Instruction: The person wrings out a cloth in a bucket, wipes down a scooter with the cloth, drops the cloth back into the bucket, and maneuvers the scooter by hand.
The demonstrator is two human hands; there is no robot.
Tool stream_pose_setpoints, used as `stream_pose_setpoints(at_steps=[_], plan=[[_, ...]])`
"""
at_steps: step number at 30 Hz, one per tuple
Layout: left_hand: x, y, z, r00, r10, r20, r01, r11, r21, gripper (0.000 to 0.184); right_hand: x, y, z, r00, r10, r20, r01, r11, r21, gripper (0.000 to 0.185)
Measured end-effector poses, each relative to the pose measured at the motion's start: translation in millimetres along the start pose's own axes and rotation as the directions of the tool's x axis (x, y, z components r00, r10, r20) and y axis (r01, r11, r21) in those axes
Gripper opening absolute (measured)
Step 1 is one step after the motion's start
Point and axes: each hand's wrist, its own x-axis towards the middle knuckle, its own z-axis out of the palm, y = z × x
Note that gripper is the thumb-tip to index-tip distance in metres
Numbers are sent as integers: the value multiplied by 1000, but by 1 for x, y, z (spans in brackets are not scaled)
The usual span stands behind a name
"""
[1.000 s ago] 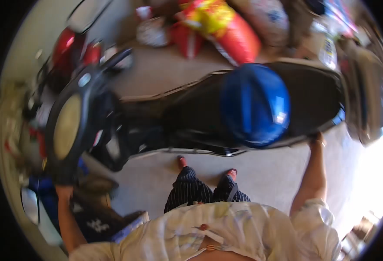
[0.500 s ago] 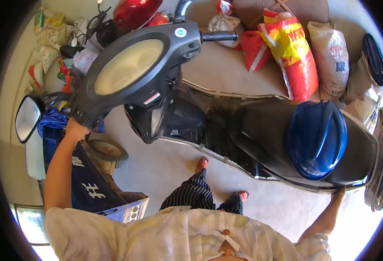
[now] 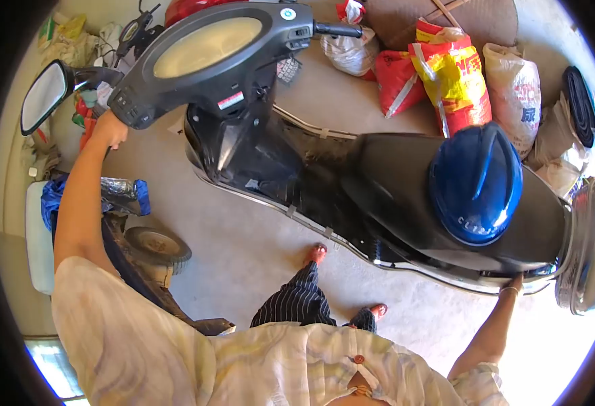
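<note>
A black electric scooter (image 3: 392, 176) stands across my view, its handlebar end at the left and its tail at the right. My left hand (image 3: 111, 130) is closed around the scooter's near handlebar grip, which is mostly covered by the fingers. Beside that hand a mirror (image 3: 46, 97) sticks out. At the tail, my right hand (image 3: 516, 284) holds the rail under the seat's rear edge; its fingertips are hidden. On the seat rests a blue helmet (image 3: 476, 186), not touched by either hand. The pale oval dash (image 3: 209, 47) faces up.
Red-and-yellow sacks (image 3: 454, 88) and a white woven sack (image 3: 514, 95) stand beyond the scooter. A dark cart with a wheel (image 3: 155, 245) is at my left. My feet (image 3: 317, 254) are on the concrete floor (image 3: 243, 271). Another vehicle's handlebar (image 3: 135, 30) shows at upper left.
The scooter has shifted away from me, its front end more than its tail, and the helmet with it. My left arm reaches farther out. Both hands keep their hold.
</note>
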Motion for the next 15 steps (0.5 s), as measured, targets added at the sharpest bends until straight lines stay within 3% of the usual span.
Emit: stream_pose_setpoints(at_steps=[2, 4, 5, 8, 9, 10, 11, 12, 13, 14, 15], plan=[[13, -7, -16, 996, -28, 85, 25, 999, 33, 16, -20, 1, 17, 1000, -8, 23, 10, 996, -84, 36], [33, -15, -27, 986, -65, 151, 55, 996, 67, 17, -27, 12, 24, 997, -55, 55, 61, 991, -123, 57], [36, -20, -31, 988, -62, 145, 51, 996, 77, 17, -31, 23, 28, 999, -36, 33, 37, 999, -26, 56], [56, -42, 10, 987, -89, 135, 127, 944, -303, 19, -31, 48, 33, 992, -103, -74, 96, 992, -87, 47], [84, -54, 29, 989, -77, 129, 113, 948, -298, 19, -85, 39, 65, 968, -36, -248, 18, 997, -71, 42], [90, -68, 69, 997, 7, 79, 37, 843, -536, 18, -93, 38, 72, 948, -72, -311, 23, 987, -159, 40], [102, -91, 119, 996, 87, 10, -52, 676, -735, 17, -107, 32, 82, 980, -48, -194, 5, 977, -214, 33], [132, -93, 134, 986, 150, -71, -132, 453, -882, 17, -83, 45, 75, 990, 51, -131, -61, 995, -73, 30], [105, -71, 105, 979, 185, -86, -163, 454, -876, 17, -111, 39, 86, 998, 47, -36, -52, 986, -161, 51], [54, -28, 55, 980, -192, 42, 132, 485, -864, 13, -116, 36, 92, 994, 65, -89, -76, 989, -123, 49], [56, -28, 72, 991, -131, -7, 36, 323, -946, 12, -122, 34, 95, 990, 7, -143, -42, 970, -240, 45]])
